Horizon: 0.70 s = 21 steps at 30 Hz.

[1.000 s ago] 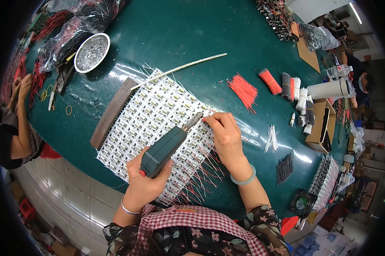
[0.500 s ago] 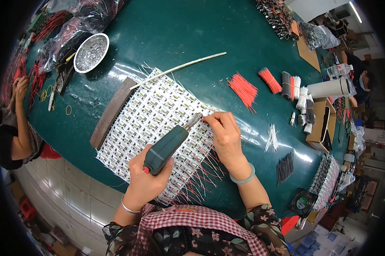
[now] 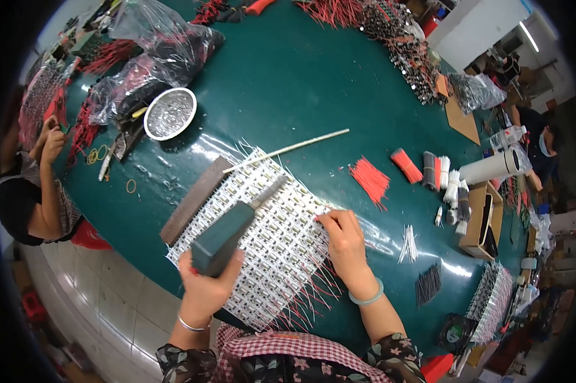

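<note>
Left hand point(image 3: 206, 286) stays clenched on the dark soldering tool point(image 3: 227, 233), tip barely shifted over the LED-strip panel point(image 3: 262, 242); right hand point(image 3: 344, 239) fingertips press the panel's edge, contact point hidden.

Green table point(image 3: 288, 76), seemingly pale tiled floor point(image 3: 103, 319)

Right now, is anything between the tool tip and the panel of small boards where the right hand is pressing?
Nothing visible. The tool in the left hand lies over the panel, and the right hand presses the panel's right edge.
</note>
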Motion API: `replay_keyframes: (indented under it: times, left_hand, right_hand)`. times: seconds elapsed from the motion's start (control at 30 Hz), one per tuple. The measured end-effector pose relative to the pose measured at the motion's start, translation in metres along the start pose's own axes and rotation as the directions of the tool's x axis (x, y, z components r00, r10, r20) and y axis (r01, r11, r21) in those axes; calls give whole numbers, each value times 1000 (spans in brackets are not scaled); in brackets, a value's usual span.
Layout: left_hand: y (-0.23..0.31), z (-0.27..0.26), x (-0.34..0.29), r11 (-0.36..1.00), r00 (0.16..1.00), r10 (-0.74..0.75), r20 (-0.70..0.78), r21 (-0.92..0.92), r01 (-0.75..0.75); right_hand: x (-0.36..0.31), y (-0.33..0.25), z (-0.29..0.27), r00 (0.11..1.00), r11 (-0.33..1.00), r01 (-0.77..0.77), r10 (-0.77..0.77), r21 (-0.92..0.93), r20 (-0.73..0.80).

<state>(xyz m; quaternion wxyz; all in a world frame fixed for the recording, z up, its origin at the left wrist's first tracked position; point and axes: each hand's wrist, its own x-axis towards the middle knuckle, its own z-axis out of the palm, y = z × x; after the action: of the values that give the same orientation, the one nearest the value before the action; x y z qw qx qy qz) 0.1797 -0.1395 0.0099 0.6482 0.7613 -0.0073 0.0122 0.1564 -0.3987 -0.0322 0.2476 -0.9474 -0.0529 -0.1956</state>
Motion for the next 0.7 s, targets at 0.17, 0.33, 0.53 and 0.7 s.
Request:
replay_keyframes:
  times: [0.17,0.33,0.53,0.7]
  left_hand:
    - [11,-52,57,841,867,407,-288,487,-234]
    - [-16,-66,105,965,936,103,-336,263,-12]
    - [12,-32,44,993,966,49,-253,-92,-75]
    - [25,-14,2,948,968,-248,-37,-216,235]
  right_hand:
    - [-4,-2,0,999,999,-39,39,-3,-32]
    - [-5,-5,1,998,1000,-30,30,0,-48]
    - [-6,0,2,996,999,-30,30,-9,-80]
    - [-2,-8,-7,984,1000,-21,20,-5,-178]
